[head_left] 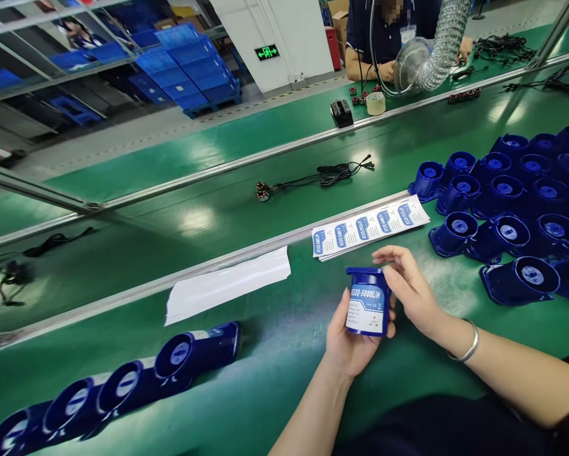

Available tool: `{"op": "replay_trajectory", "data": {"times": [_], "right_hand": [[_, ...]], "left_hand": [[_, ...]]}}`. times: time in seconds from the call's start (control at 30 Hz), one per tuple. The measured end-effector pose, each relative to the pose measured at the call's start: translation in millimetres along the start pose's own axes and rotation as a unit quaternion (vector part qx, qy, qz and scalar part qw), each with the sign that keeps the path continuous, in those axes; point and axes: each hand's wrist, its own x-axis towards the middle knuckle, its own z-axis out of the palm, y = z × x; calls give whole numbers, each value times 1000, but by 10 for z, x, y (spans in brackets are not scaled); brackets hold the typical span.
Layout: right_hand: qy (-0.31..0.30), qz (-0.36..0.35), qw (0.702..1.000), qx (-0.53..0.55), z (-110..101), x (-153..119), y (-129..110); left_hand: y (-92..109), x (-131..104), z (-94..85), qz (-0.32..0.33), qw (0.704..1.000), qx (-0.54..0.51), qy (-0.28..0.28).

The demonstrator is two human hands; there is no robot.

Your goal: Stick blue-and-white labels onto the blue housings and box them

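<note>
A blue plastic pump housing (372,278) stands upright in my left hand (348,348), whose fingers wrap round it from below and behind. On its front sits a white-and-blue label (366,308) reading "5000L/H". My right hand (407,285) is open beside the housing's upper right, fingers stretched out, its thumb close to the rim; whether it touches I cannot tell. Beyond my hands lies a stack of printed label sheets (364,226). To the left of that, a curled blank white sheet (227,285) rests along the metal rail.
Many blue housings (505,231) crowd the right of the green table. Several labelled ones (180,354) lie in a row at lower left. Past the metal rail (246,244) lies a cable with a motor part (262,191). A co-worker (383,44) sits opposite, near a duct hose (448,44).
</note>
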Motion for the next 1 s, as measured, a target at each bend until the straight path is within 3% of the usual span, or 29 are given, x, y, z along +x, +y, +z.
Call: {"op": "replay_trajectory", "data": {"times": [0.2, 0.3, 0.5, 0.73, 1.0], "right_hand": [[-191, 76, 977, 64, -168, 122, -47], [-228, 72, 966, 100, -198, 127, -9], [-177, -38, 983, 37, -186, 108, 66], [-111, -38, 993, -32, -126, 75, 165], [-59, 16, 998, -24, -91, 69, 155]], "left_hand": [[-14, -2, -60, -54, 997, 50, -20], [11, -19, -75, -63, 995, 72, -11], [68, -59, -39, -26, 988, 146, 52], [136, -102, -63, 41, 968, 237, 69], [236, -154, -4, 100, 867, 482, 74]]}}
